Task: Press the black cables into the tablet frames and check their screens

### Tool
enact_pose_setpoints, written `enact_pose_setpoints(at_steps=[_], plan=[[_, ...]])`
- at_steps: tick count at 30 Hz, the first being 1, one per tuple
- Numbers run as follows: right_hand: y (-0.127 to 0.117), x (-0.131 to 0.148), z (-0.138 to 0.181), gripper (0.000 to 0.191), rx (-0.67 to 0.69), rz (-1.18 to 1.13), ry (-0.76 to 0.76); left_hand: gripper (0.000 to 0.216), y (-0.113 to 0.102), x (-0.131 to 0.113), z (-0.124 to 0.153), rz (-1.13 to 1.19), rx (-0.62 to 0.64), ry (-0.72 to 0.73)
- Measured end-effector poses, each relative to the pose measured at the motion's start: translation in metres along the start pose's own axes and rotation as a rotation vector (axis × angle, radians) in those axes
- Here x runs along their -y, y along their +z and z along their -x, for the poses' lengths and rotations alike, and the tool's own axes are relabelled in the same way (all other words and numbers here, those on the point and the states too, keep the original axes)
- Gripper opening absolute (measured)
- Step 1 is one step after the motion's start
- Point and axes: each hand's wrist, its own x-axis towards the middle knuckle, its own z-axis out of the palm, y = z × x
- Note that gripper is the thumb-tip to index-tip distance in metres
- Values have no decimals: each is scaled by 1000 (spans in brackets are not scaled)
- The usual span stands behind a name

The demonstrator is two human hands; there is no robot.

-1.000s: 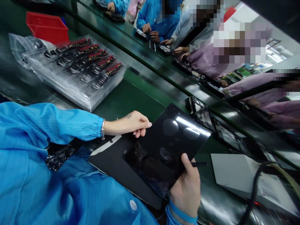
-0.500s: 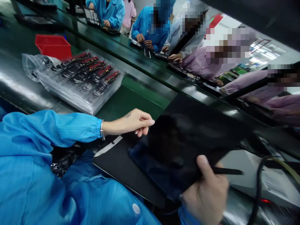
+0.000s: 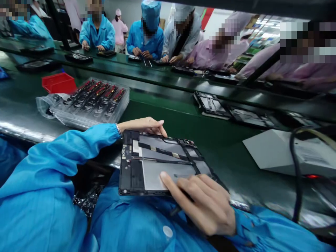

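Note:
An opened tablet, with grey battery plates and black ribbon cables showing, lies inside-up across my lap and the bench edge. My left hand is closed at its far edge, a fingertip pressed on the rim and the thumb side partly hidden. Over the near right part lies my right hand, one digit stretched onto the battery and the other fingers bent. A thin black stick-like tool pokes out beneath this hand; most of it is hidden.
Left on the green bench are stacked clear trays of small parts and a red bin. Other opened tablets lie behind. A white box and black cable stand right. Co-workers sit opposite.
The dark glossy face that was tilted up in my right hand is out of sight; the tablet's inside now faces up. My left hand has come onto its far edge. The view has levelled.

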Motion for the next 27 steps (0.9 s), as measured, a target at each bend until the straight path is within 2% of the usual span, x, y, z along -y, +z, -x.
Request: enact_pose_setpoints(at_steps=[4,6,7,9,11,13,15,20,24,27], plan=[[8,8,9,30,70,27,-35,59,2,-3,-2,-134,101,-89],[13,10,14,29,84,54,4,61,-2,-6,1,-211,90,-113],[15,12,15,29,93,71,23,63,-4,-8,5,-255,29,-100],[21,16,17,29,120,106,55,63,-10,-8,17,-391,-182,-42],[27,20,16,28,151,130,77,60,-14,-5,35,-612,-371,-26],[32,24,15,28,180,134,102,59,-15,2,55,-837,-424,-100],[36,27,14,28,204,118,125,58,-13,13,73,-969,-406,-178],[41,28,16,26,241,48,163,58,-1,43,96,-1042,-441,-173],[46,31,19,28,263,5,184,56,8,56,98,-1048,-501,-161],[50,33,20,29,266,-20,191,54,11,57,94,-994,-523,-214]])
